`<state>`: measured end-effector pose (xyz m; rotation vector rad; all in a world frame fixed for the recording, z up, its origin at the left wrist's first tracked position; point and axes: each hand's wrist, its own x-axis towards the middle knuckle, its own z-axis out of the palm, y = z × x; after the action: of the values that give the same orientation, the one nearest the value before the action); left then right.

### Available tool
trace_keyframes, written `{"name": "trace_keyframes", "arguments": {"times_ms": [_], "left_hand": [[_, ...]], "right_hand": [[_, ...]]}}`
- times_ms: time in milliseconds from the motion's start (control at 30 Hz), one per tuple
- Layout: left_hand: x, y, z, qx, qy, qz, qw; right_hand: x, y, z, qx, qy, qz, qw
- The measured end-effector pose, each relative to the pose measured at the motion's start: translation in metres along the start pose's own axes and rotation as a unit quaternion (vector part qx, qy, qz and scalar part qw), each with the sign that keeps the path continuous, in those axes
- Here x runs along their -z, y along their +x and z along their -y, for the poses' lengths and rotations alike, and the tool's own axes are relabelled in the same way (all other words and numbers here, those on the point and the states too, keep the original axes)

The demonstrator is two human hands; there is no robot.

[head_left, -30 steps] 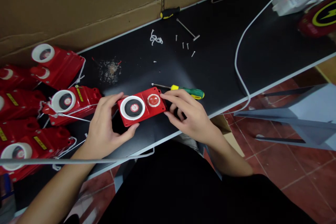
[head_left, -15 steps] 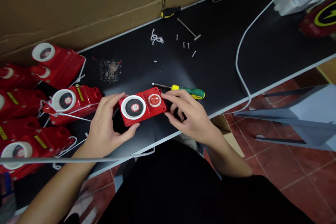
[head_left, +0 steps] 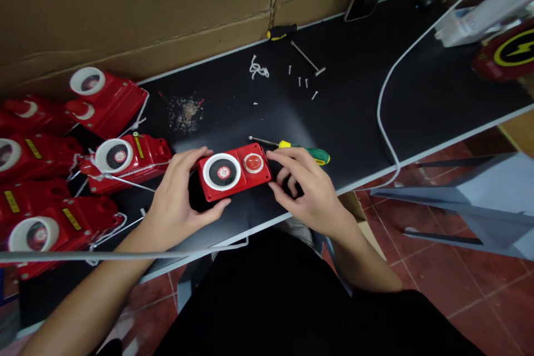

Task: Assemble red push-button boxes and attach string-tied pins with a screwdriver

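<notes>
A red alarm sounder (head_left: 249, 178) faces up, with a white-ringed black horn and a small round red lamp on its front. My left hand (head_left: 175, 200) grips its left end, thumb along the near edge and fingers at the far side. At the right end, the thumb and fingertips of my right hand (head_left: 311, 192) pinch its edge, the other fingers curled. Just beyond the right hand lies a screwdriver (head_left: 316, 154) with a green and yellow handle, partly hidden by that hand.
Several similar red sounders (head_left: 117, 156) tied with white cord crowd the left. Farther back lie loose screws (head_left: 299, 82), a T-handled tool (head_left: 306, 57), a black-yellow screwdriver (head_left: 282, 32), knotted string (head_left: 258, 69) and crumbs (head_left: 186, 114). A white cable (head_left: 380, 105) crosses the bench's right part.
The whole view has shifted slightly, so bench items appear a little lower and to the right. Both hands keep the same hold on the alarm sounder.
</notes>
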<state>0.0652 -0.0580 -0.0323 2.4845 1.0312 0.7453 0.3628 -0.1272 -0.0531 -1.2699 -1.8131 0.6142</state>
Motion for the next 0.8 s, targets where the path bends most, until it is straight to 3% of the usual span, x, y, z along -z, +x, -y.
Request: {"name": "trace_keyframes", "arguments": {"times_ms": [100,200,267,400,467,567,800], "left_hand": [[-0.003,-0.002,0.0,0.01,0.0,0.006,1.0],[-0.006,-0.004,0.002,0.024,-0.001,0.01,1.0],[-0.009,-0.006,0.003,0.039,-0.012,0.017,0.999],[-0.013,-0.01,0.005,0.052,-0.027,0.013,0.998],[-0.014,-0.011,0.005,0.052,-0.021,0.004,0.998],[-0.013,-0.011,0.003,0.056,-0.016,-0.001,0.998],[-0.01,-0.011,0.003,0.058,-0.018,0.001,0.998]], "right_hand": [[0.018,0.009,0.004,0.014,-0.074,-0.057,0.995],[0.052,0.035,-0.004,0.034,-0.165,-0.097,0.981],[0.077,0.06,-0.02,0.009,-0.237,-0.067,0.969],[0.109,0.108,-0.071,-0.093,-0.385,0.036,0.918],[0.112,0.124,-0.094,-0.104,-0.389,0.068,0.913],[0.106,0.132,-0.113,-0.116,-0.367,0.053,0.922],[0.098,0.125,-0.109,-0.148,-0.255,0.031,0.955]]}}
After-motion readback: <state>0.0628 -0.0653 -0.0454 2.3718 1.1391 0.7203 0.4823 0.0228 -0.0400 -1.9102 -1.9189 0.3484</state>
